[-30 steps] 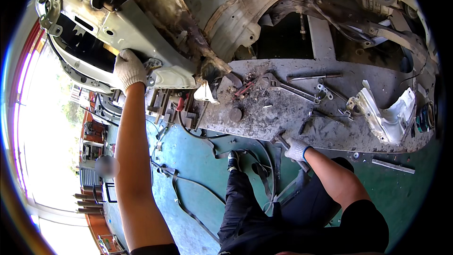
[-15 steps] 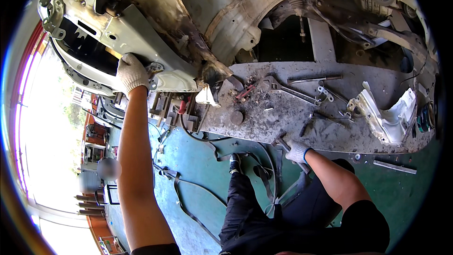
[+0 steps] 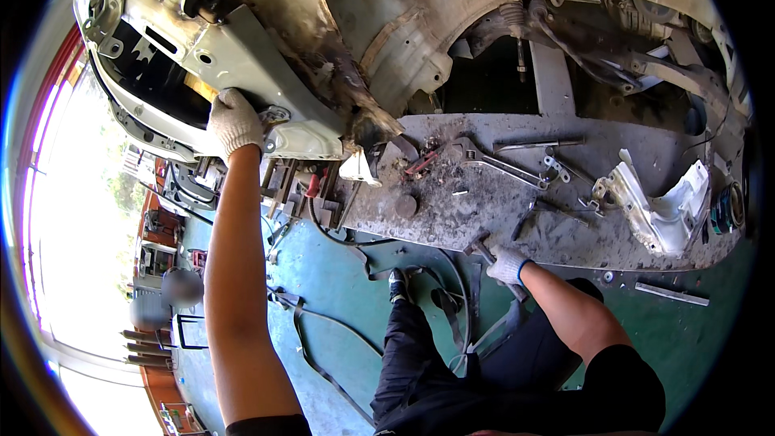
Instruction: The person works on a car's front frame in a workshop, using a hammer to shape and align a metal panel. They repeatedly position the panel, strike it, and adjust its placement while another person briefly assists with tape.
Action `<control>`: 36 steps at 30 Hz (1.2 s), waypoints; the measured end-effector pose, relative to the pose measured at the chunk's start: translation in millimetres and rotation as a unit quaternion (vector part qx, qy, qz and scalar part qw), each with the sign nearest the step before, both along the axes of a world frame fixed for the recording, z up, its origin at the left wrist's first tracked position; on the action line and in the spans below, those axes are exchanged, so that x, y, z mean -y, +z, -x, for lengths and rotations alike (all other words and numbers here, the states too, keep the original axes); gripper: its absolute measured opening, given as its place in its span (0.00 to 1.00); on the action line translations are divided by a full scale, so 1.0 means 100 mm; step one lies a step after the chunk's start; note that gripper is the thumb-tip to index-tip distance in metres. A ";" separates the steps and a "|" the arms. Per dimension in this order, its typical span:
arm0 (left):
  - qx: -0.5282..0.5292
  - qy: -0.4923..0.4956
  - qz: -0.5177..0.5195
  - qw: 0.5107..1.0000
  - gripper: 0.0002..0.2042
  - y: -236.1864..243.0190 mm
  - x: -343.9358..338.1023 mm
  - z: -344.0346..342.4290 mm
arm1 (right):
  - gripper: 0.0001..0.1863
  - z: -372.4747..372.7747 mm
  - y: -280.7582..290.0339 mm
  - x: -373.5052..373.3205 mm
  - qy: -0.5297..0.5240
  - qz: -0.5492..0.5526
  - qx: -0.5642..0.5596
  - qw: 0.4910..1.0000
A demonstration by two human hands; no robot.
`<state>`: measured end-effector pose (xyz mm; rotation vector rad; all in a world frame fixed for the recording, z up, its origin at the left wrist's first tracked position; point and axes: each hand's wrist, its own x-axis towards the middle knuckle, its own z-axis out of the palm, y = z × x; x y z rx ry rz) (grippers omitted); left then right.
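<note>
My left hand (image 3: 235,121), in a pale knitted glove, is closed over the edge of a light-coloured car body panel (image 3: 257,63); its fingertips are hidden behind the metal. Beside that hand, a small metal bracket (image 3: 276,115) sits on the panel. Low on the right, my right hand (image 3: 507,265), gloved too, grips a hammer (image 3: 483,251) by its handle. The hammer's head lies at the near edge of a dirty grey metal platform (image 3: 379,222). Scorched, torn metal (image 3: 373,117) shows right of the panel.
An adjustable wrench (image 3: 504,168), a metal rod (image 3: 539,144) and several other tools lie on the platform. A bent white sheet-metal piece (image 3: 658,203) rests at its right, near a tape roll (image 3: 727,208). Hoses and straps (image 3: 323,355) cross the green floor around my feet.
The view has shifted slightly, so the car body and platform appear a little further right and lower. Both hands keep their grips.
</note>
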<state>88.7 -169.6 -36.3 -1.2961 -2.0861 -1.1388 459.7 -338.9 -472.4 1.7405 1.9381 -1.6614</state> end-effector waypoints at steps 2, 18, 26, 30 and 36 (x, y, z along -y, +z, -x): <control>0.007 -0.004 -0.008 1.000 0.27 0.00 -0.01 0.01 | 0.20 0.00 -0.02 0.01 -0.020 0.007 -0.034 0.999; 0.176 -0.480 -0.013 0.859 0.20 -0.15 0.15 0.48 | 0.08 0.50 1.31 0.39 -0.361 0.086 -0.383 0.846; 0.225 -0.443 0.041 0.867 0.26 -0.73 -1.09 1.98 | 0.18 1.66 2.80 0.67 -0.546 0.048 -0.432 0.716; 0.214 -0.603 0.135 0.757 0.26 -1.58 -2.02 2.37 | 0.14 2.42 3.07 0.47 -0.586 0.024 -0.440 0.680; -0.329 -0.515 0.440 0.658 0.22 -1.70 -2.92 2.89 | 0.17 3.06 3.24 0.21 -0.616 -0.060 -0.444 0.648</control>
